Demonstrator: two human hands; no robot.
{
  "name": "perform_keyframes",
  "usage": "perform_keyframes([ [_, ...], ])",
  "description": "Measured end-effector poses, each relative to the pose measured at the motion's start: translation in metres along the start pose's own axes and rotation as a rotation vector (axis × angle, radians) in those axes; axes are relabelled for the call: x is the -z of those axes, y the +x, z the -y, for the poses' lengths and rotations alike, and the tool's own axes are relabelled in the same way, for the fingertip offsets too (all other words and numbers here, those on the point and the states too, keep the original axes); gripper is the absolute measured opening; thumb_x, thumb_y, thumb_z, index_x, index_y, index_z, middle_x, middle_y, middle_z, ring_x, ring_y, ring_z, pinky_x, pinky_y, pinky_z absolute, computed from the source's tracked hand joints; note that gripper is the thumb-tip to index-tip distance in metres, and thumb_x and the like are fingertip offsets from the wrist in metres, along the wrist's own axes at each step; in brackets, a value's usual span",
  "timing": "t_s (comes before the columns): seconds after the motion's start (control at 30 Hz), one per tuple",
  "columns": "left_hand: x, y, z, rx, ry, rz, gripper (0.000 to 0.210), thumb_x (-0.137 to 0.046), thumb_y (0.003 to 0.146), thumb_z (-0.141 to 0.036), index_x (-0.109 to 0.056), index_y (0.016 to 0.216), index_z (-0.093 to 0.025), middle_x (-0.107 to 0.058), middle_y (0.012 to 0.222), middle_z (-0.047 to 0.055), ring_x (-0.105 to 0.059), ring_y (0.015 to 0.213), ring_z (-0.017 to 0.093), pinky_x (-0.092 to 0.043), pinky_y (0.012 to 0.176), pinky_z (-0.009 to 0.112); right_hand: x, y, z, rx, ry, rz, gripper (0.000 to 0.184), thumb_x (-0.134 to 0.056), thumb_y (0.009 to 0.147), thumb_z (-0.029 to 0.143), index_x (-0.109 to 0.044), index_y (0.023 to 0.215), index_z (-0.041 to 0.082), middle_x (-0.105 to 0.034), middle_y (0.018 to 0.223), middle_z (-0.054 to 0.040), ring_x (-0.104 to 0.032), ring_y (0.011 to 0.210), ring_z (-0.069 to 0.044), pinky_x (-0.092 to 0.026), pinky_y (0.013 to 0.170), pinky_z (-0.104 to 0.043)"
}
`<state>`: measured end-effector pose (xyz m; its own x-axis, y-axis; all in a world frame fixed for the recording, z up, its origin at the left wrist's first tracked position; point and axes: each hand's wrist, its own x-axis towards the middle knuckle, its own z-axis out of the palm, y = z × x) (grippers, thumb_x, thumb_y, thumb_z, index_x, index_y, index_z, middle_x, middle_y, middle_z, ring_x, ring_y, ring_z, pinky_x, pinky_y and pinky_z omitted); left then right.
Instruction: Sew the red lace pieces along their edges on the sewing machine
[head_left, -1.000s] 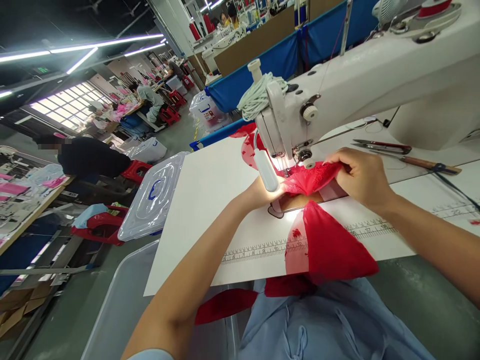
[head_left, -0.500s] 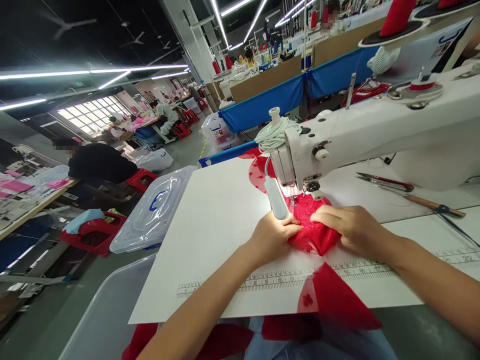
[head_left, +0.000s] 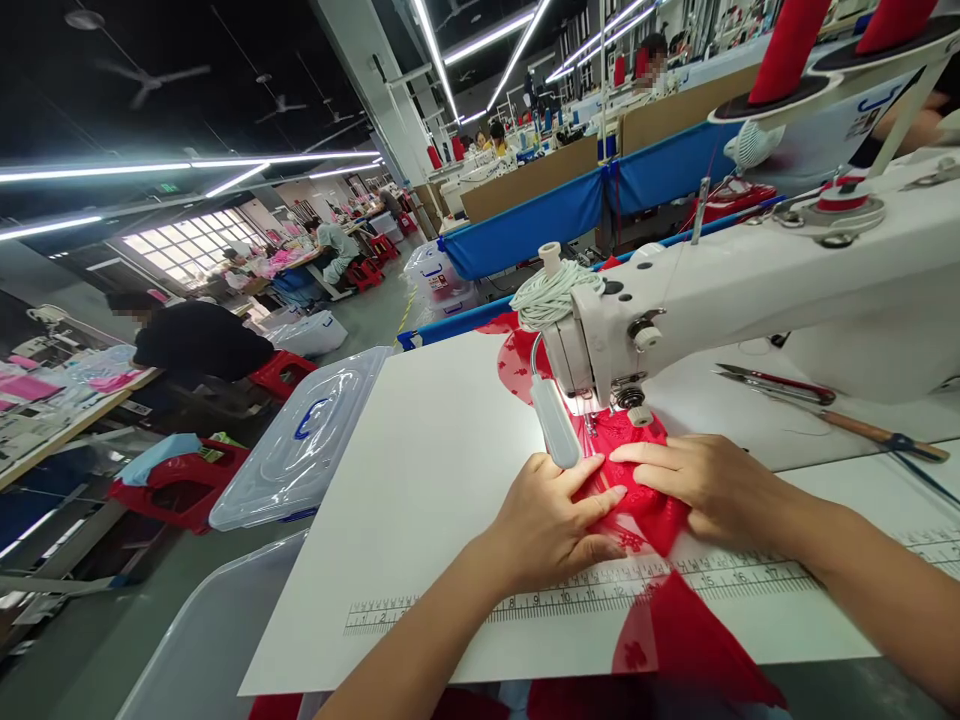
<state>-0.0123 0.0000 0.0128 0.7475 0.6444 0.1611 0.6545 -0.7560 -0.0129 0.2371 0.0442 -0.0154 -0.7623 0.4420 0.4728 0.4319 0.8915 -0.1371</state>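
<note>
A piece of red lace fabric (head_left: 651, 505) lies under the needle area of a white sewing machine (head_left: 720, 275). My left hand (head_left: 559, 515) rests on the sheer left part of it, fingers spread and pressing flat. On the fabric's right side is my right hand (head_left: 712, 490), its index and middle fingertips near the presser foot (head_left: 590, 424) and the other fingers curled against bunched lace; its thumb is hidden. A small lamp (head_left: 556, 420) lights the stitching spot. Another red fabric piece (head_left: 697, 640) hangs over the table's front edge.
Scissors (head_left: 776, 382) and a wooden-handled tool (head_left: 885, 436) lie right of my right hand. A printed ruler (head_left: 536, 604) runs along the white table (head_left: 420, 450). Lidded plastic boxes (head_left: 300, 440) stand at the left. Red thread cones (head_left: 791, 50) are above the machine. Other people sit further off.
My left fingers have opened from a bunched grip to a spread on the fabric, and that hand sits closer to me. The view has tilted slightly; the right hand stays on the lace.
</note>
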Motion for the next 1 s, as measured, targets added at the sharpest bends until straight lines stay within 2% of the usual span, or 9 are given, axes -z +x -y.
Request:
perform_keyframes([
  [0.17,-0.003,-0.001,0.002,-0.007,0.03,-0.054,0.081,-0.003,0.098,-0.069,-0.065,0.132,-0.029,-0.062,0.136,0.015,-0.055,0.076,0.023,-0.04,0.074,0.04,-0.004,-0.002,-0.001,-0.006,-0.043,0.004,0.028,-0.049,0.06,0.004,-0.057,0.08,0.022,-0.075,0.107,-0.0024,-0.054,0.061,-0.018,-0.032,0.054,-0.034],
  [0.4,-0.003,0.0,0.001,-0.002,0.074,-0.08,0.075,-0.02,0.096,-0.076,-0.067,0.129,-0.028,-0.067,0.126,0.016,-0.061,0.081,0.024,-0.041,0.078,0.04,-0.012,-0.008,-0.005,-0.065,-0.089,0.069,0.032,-0.051,0.055,0.005,-0.059,0.081,0.022,-0.074,0.1,-0.0054,-0.057,0.063,-0.018,-0.032,0.055,-0.032],
  [0.8,-0.005,-0.003,0.001,-0.006,0.065,-0.107,0.084,-0.002,0.096,-0.071,-0.065,0.133,-0.029,-0.064,0.132,0.016,-0.061,0.088,0.026,-0.043,0.084,0.041,-0.017,-0.013,-0.009,-0.089,-0.054,0.086,0.034,-0.052,0.056,0.005,-0.059,0.084,0.022,-0.073,0.102,-0.0067,-0.059,0.067,-0.018,-0.034,0.057,-0.029],
  [1.0,-0.006,-0.002,0.002,-0.015,0.079,-0.132,0.084,-0.001,0.097,-0.069,-0.066,0.132,-0.028,-0.065,0.13,0.016,-0.06,0.088,0.025,-0.043,0.082,0.04,-0.017,-0.013,-0.009,-0.085,-0.049,0.077,0.035,-0.051,0.055,0.005,-0.06,0.085,0.022,-0.074,0.105,-0.0071,-0.062,0.07,-0.02,-0.036,0.059,-0.03],
])
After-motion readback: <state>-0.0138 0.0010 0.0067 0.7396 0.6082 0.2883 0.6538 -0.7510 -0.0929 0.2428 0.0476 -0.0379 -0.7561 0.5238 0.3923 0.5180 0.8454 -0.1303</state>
